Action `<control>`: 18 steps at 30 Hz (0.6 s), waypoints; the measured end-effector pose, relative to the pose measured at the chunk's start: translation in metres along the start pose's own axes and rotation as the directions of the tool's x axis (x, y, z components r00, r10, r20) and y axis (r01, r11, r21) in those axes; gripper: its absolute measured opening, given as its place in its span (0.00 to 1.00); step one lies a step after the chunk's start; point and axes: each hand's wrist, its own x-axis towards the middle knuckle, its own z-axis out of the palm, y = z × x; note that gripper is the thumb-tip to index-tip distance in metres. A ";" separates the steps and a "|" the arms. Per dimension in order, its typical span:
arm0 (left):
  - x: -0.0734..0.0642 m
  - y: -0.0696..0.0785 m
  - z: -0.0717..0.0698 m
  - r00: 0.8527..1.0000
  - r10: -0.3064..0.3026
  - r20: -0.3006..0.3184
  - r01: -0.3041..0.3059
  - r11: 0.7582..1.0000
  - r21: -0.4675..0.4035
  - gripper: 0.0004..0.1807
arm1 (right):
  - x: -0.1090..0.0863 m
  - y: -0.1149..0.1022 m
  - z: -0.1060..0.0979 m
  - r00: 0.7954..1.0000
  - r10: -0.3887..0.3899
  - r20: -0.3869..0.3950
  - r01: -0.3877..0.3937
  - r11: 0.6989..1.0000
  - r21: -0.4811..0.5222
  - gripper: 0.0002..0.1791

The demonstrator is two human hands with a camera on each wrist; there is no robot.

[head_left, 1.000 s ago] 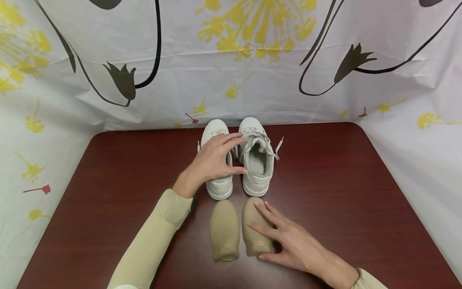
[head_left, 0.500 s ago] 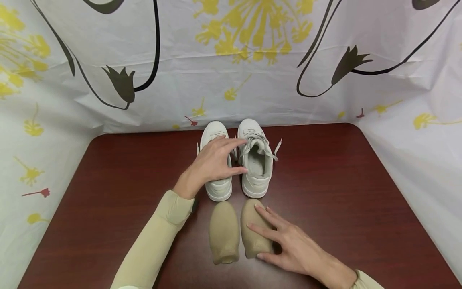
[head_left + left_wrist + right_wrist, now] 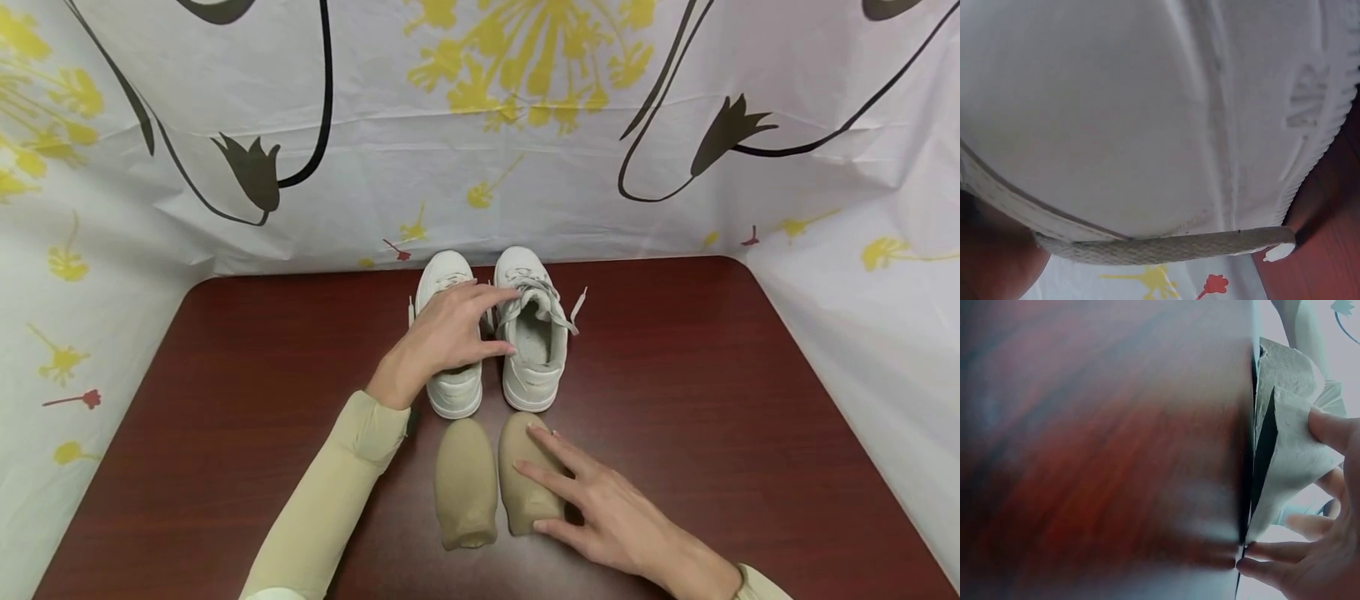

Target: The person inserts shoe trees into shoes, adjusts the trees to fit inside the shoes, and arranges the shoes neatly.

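Two white sneakers stand side by side at the back, toes away from me. My left hand (image 3: pixel 450 325) lies over the left sneaker (image 3: pixel 454 393), its fingers and thumb spread apart toward the opening of the right sneaker (image 3: pixel 532 387). Whether the fingertips touch that shoe is unclear. Behind the heels lie two tan moulded shoe inserts. Fingers of my right hand (image 3: pixel 609 510) rest on the right insert (image 3: pixel 525 496), with the thumb at its near end. The left insert (image 3: pixel 465 479) lies untouched. A sneaker's side (image 3: pixel 1097 125) fills the left wrist view.
A dark red-brown table (image 3: pixel 690 400) carries everything. White cloth (image 3: pixel 570 192) with yellow and dark flowers hangs at the back and both sides. Grey laces (image 3: pixel 531 292) lie loose on the right sneaker, one end (image 3: pixel 579 302) sticking out to the right.
Almost nothing differs. The head view has shifted slightly, and my left hand's fingers have moved a little; shoes and inserts keep their places.
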 end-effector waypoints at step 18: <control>0.001 -0.002 0.004 0.998 0.023 -0.051 -0.025 0.999 -0.037 0.41 | 0.001 -0.004 -0.004 1.000 -0.022 -0.003 0.022 0.998 0.065 0.32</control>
